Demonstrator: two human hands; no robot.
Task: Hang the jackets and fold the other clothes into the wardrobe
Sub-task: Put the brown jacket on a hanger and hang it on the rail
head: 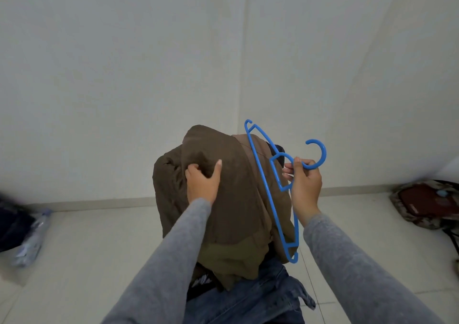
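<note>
My left hand (202,183) grips a bunched brown jacket (236,199) and holds it up in the middle of the view. The jacket hangs down over a pile of clothes. My right hand (304,183) pinches a blue plastic hanger (264,174) at the neck, just below its hook. The hanger is tilted on edge against the jacket's right side, hook pointing up and right. Blue jeans (250,296) and a dark garment with white print (201,280) lie under the jacket at the bottom of the view.
White walls meet in a corner behind the jacket. On the tiled floor a clear plastic bottle (32,239) lies at the left beside dark fabric (12,226). A camouflage-and-brown backpack (424,205) sits at the right against the wall.
</note>
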